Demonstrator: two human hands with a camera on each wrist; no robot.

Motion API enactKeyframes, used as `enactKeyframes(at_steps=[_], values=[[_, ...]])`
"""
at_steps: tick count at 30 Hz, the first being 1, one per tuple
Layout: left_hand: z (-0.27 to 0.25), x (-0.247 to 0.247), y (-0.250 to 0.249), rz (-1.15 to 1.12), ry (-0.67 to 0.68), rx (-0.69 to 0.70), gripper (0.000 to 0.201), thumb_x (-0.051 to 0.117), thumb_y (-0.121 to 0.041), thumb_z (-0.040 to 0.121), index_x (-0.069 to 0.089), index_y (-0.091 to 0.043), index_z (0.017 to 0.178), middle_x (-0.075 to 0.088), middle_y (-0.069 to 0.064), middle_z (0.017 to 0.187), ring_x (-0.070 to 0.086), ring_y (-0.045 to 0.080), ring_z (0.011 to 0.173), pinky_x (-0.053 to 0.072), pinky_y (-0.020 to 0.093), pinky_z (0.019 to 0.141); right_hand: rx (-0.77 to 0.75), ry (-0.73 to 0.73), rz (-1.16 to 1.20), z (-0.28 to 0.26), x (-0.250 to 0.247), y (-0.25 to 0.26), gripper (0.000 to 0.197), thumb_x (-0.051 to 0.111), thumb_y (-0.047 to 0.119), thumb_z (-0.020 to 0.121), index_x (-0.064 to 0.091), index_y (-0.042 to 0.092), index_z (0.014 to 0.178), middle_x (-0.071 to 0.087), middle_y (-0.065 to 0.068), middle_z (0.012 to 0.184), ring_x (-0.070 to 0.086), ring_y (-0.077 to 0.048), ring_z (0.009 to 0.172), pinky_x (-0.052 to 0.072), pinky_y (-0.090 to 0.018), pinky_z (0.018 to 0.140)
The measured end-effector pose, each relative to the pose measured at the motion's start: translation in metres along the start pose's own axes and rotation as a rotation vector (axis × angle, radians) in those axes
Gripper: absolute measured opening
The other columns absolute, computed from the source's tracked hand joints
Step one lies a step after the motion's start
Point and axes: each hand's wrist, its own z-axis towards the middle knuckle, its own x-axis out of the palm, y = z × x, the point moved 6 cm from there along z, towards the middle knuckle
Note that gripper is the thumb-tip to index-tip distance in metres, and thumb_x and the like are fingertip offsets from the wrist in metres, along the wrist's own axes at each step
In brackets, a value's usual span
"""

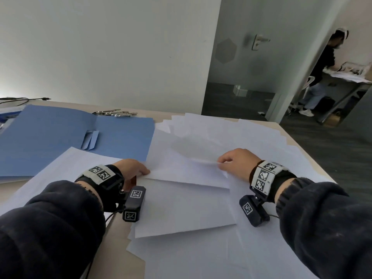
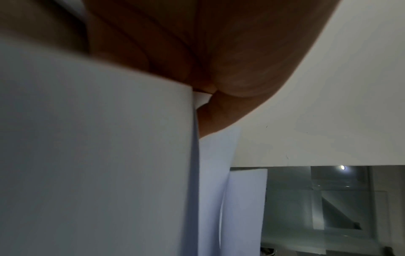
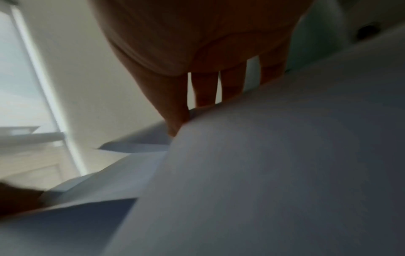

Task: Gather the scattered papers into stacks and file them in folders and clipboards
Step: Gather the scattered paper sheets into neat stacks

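I judge I'm mid-gathering: my left hand [image 1: 131, 170] and right hand [image 1: 236, 163], set apart, each pinch an edge of a few white sheets [image 1: 187, 168] lifted off the scattered papers [image 1: 251, 137] at table centre. The open blue folder [image 1: 66, 133] lies at ten o'clock. Next I should square the edges. Both wrist views are blurred; how many sheets I hold is unclear.
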Motion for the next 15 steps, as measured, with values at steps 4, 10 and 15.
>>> enactKeyframes(at_steps=[4, 10, 15], values=[[-0.013, 0.001, 0.016, -0.019, 0.042, -0.034, 0.055, 0.081, -0.036, 0.069, 0.065, -0.001, 0.108, 0.066, 0.027, 0.103, 0.063, 0.039, 0.081, 0.054, 0.044, 0.075, -0.119, 0.119, 0.058, -0.021, 0.029, 0.023, 0.009, 0.073, 0.032, 0.087, 0.077, 0.039, 0.09, 0.072, 0.015, 0.115, 0.063, -0.004, 0.111, 0.043, -0.029, 0.109], [-0.002, 0.01, 0.046, 0.083, 0.162, -0.063, 0.081, 0.092, -0.03, 0.04, 0.067, -0.004, 0.113, 0.073, 0.023, 0.106, 0.066, 0.049, 0.103, 0.044, 0.07, 0.095, -0.153, 0.177, 0.027, -0.054, 0.035, 0.036, 0.04, 0.068, 0.043, 0.091, 0.062, 0.041, 0.13, 0.053, 0.014, 0.143, 0.047, -0.006, 0.132, 0.033, -0.023, 0.112], [-0.014, 0.007, 0.049, 0.111, 0.146, -0.085, 0.075, 0.089, -0.019, 0.035, 0.069, -0.001, 0.105, 0.07, 0.031, 0.104, 0.061, 0.061, 0.101, 0.039, 0.082, 0.085, 0.078, 0.124, -0.013, -0.069, -0.005, -0.027, 0.061, 0.073, 0.054, 0.083, 0.054, 0.037, 0.138, 0.048, 0.007, 0.148, 0.046, -0.015, 0.136, 0.035, -0.027, 0.108]])
